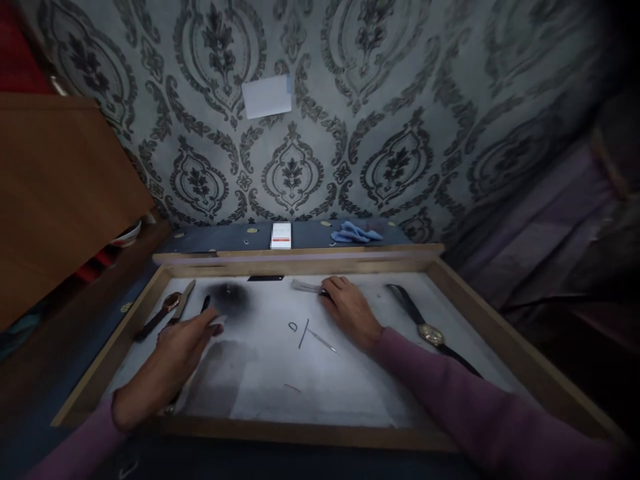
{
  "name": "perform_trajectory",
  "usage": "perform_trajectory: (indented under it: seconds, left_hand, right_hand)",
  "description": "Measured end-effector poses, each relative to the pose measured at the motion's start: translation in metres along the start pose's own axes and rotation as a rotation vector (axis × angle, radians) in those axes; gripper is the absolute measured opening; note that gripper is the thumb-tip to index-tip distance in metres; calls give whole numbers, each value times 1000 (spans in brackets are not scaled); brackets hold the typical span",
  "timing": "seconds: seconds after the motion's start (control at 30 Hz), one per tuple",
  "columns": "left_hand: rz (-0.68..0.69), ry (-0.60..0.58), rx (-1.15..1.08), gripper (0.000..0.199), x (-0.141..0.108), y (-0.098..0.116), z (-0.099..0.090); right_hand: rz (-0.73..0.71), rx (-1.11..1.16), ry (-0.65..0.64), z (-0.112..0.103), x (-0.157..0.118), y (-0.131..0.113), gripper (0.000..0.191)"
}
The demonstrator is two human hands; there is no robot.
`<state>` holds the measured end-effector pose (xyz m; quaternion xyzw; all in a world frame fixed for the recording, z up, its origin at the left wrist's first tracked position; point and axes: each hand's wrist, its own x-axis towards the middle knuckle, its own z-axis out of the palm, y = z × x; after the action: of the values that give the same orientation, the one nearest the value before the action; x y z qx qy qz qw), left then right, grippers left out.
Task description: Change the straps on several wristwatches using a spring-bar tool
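In the tray [300, 432]: at left, a watch [173, 301], a blade-like tool [187, 298] just right of it, and the left hand [173, 357] nearer; at the far side, a bar [266, 278], then to its right a strip [305, 287] at the right hand [350, 312]; in the middle, a ring [293, 327], a rod [304, 333] and a pointed tool [323, 341]; at right, a second watch [431, 335]. Beyond the tray, a phone [281, 236], with a cloth [356, 233] to its right.

1 pale strip [306, 287] lies slanted, partly covered.
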<state>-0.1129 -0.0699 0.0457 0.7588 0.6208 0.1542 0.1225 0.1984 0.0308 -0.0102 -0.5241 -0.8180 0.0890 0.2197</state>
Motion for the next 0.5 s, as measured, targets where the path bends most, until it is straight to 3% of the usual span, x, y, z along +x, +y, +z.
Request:
perform_trajectory:
  seconds: [0.03,0.07,0.13,0.17,0.2,0.3,0.37,0.5]
  left_hand:
    - [26,-31,-95,26,9,9,2]
    - [33,-130,-348,28,19,19,4]
    - [-78,-271,-768,27,40,39,10]
    - [-132,-334,-928,24,49,48,13]
    - [-169,-363,-1055,23,58,55,17]
    - [-259,-429,-1281,19,78,66,30]
    - [-292,-457,-1368,17,85,68,38]
    - [-313,-505,-1468,25,87,72,48]
  right_hand:
    - [2,39,8,-3,0,-3,7]
    - [-1,73,14,-5,0,-6,8]
    - [13,206,9,-10,-1,-16,12]
    - [35,317,-10,-11,-1,-21,16]
    - [115,608,-54,-13,-2,-26,18]
    - [373,1274,-233,-13,-5,-41,32]
    - [455,1455,-294,-10,-7,-48,39]
    - [484,1592,-309,-1,-11,-50,36]
